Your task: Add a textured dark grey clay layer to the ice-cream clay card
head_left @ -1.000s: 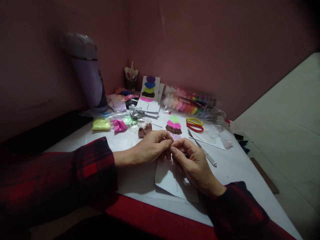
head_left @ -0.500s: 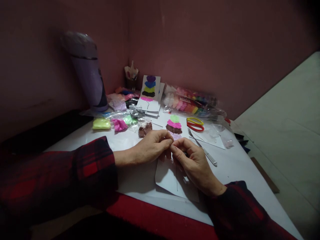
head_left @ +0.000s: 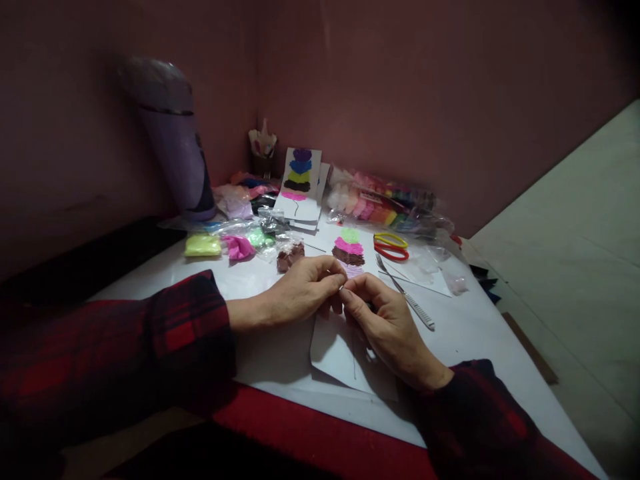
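My left hand [head_left: 300, 293] and my right hand [head_left: 385, 320] meet fingertip to fingertip above a white card [head_left: 345, 353] on the table. Both are closed in a pinch on something small between them that I cannot make out. Just beyond the fingers, the card carries stacked clay patches [head_left: 349, 250] in green, pink, brown and pale lilac. A thin dark line runs down the card below my hands. A metal fork [head_left: 405, 297] lies on the table beside my right hand.
Small bags of clay in yellow [head_left: 203, 245], pink [head_left: 238, 248], green and brown [head_left: 290, 255] lie at the left. A purple bottle [head_left: 175, 143], a finished card [head_left: 299, 177], a pack of coloured clay [head_left: 385, 203] and yellow-red rings [head_left: 390, 247] stand farther back near the wall.
Almost nothing differs: my hands stay pinched together, and the view has shifted very slightly.
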Demonstrator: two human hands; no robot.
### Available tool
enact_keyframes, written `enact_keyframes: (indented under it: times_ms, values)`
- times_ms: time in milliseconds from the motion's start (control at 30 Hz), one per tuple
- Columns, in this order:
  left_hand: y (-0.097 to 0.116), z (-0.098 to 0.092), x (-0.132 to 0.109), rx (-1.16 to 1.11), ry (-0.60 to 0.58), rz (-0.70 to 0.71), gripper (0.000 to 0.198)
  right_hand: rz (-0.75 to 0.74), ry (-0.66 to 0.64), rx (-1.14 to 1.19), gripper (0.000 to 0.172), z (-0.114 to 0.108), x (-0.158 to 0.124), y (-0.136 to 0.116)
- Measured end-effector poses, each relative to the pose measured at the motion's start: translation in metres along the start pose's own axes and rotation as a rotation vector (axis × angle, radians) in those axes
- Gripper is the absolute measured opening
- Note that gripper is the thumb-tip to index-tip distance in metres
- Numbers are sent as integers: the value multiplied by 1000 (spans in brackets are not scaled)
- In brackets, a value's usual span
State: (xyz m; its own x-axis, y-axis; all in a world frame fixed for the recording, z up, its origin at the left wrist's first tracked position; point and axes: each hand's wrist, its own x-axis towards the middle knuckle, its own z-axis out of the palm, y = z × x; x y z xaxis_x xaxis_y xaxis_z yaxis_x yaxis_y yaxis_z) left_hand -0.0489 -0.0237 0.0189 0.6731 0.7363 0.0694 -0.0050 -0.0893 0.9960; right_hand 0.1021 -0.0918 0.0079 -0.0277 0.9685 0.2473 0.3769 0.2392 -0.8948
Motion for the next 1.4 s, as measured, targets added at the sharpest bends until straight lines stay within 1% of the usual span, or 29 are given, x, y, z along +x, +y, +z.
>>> enact_keyframes:
  times_ms: [267, 433, 567, 667, 767, 967, 1133, 1300, 1400]
  values:
    - [-1, 1, 0, 10, 3, 2, 12, -27, -14, -13, 23, 0, 1, 3]
    - [1, 0, 0, 57, 7, 27, 13, -71, -35, -47, 19, 0, 0, 3]
    - [1, 0, 0, 86, 14, 53, 12, -62, -60, -57, 16, 1, -1, 4]
    - [-1, 0, 0, 114, 23, 46, 13, -54, -58, -63, 15, 1, -2, 4]
    - [-4, -1, 1, 146, 16, 72, 13, -63, -54, -65, 14, 1, -2, 4]
    - [-7, -2, 3, 185, 2, 95, 19, -88, -60, -67, 13, 1, -3, 4]
    - [-7, -3, 0, 95, -38, 91, 24, -105, -46, -86, 14, 0, -3, 2]
    - [-11, -4, 1, -26, -62, 100, 28, -91, -7, -40, 17, 1, -3, 1]
    - [-14, -5, 2, -67, -69, 116, 30, -81, -9, -24, 18, 2, -3, 0]
